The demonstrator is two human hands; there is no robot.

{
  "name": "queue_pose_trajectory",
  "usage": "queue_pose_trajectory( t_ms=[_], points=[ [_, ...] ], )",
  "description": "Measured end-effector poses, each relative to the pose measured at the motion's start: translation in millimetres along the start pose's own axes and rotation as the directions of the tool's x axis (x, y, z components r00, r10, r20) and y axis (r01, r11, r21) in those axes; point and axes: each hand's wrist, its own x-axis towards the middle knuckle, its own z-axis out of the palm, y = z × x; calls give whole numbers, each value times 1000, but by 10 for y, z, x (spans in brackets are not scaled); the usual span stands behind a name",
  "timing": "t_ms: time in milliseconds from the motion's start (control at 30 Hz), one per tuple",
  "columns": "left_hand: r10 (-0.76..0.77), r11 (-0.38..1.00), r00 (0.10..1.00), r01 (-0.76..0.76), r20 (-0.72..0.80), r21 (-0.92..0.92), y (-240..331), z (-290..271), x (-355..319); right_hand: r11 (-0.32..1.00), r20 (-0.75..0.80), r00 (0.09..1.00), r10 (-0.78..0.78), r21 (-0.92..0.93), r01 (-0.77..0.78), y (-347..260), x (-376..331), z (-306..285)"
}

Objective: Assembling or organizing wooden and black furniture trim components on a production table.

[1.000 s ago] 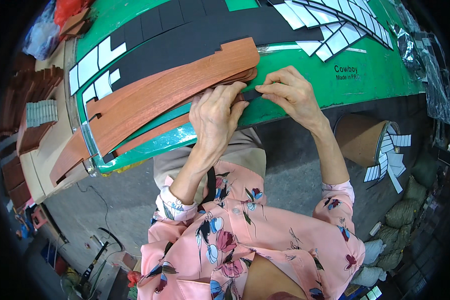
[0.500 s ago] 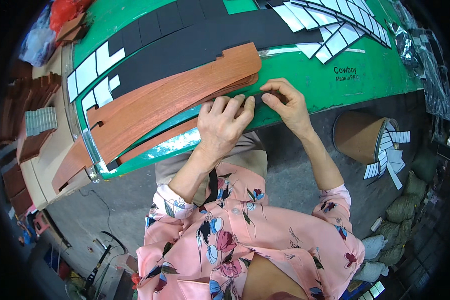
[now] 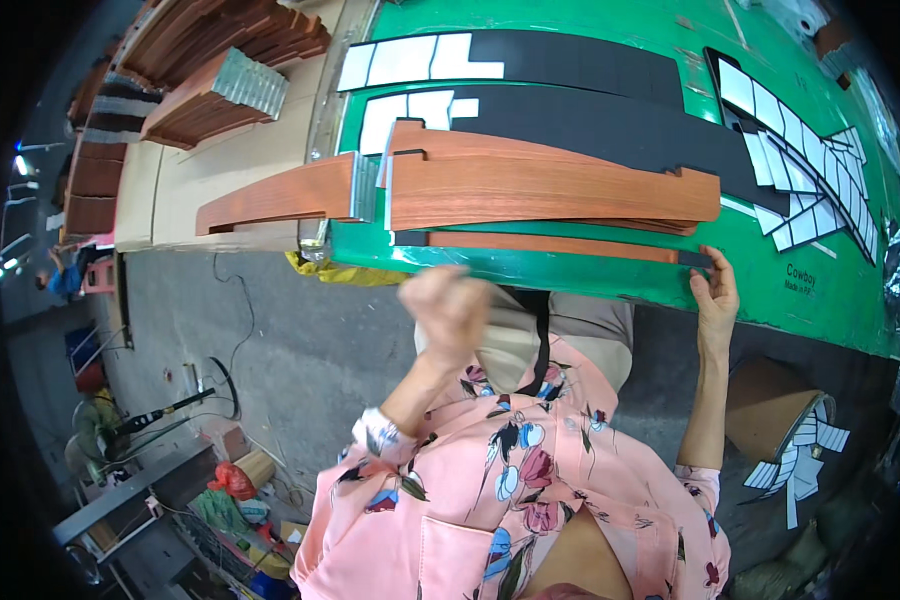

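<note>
My right hand (image 3: 716, 292) has thumb and fingers closed on the black end piece of a narrow reddish-brown wooden strip (image 3: 555, 246) along the near side of the table. Another black piece (image 3: 410, 239) covers the strip's left end. My left hand (image 3: 446, 310) hovers at the table's front edge, apart from the strip. Its fingers look curled but are smeared by motion. Just beyond the strip lies a stack of curved wood-grain boards (image 3: 540, 185), with a small black piece (image 3: 408, 153) at the upper left.
Black sheets (image 3: 590, 125) with white backing squares (image 3: 400, 60) lie behind the boards on the green table (image 3: 610, 275). White-backed strips (image 3: 800, 185) pile at the right. Stacked boards (image 3: 205, 100) stand left. A brown bin (image 3: 765, 405) with paper scraps is on the floor.
The view has swung left. My left hand has let go of the strip and drawn back toward me, left of where it was. My right hand stays at the black right end.
</note>
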Motion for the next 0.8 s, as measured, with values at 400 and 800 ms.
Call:
queue_pose_trajectory(
  t_ms=[400,800],
  points=[
    [-658,688,753,606,7,-399,-515,-493,61,996,-194,981,2,-82,-18,-320,-116,33],
    [-325,945,874,292,362,145,-1109,-339,1168,861,-74,995,60,-500,-89,-865,665,193]
  ],
)
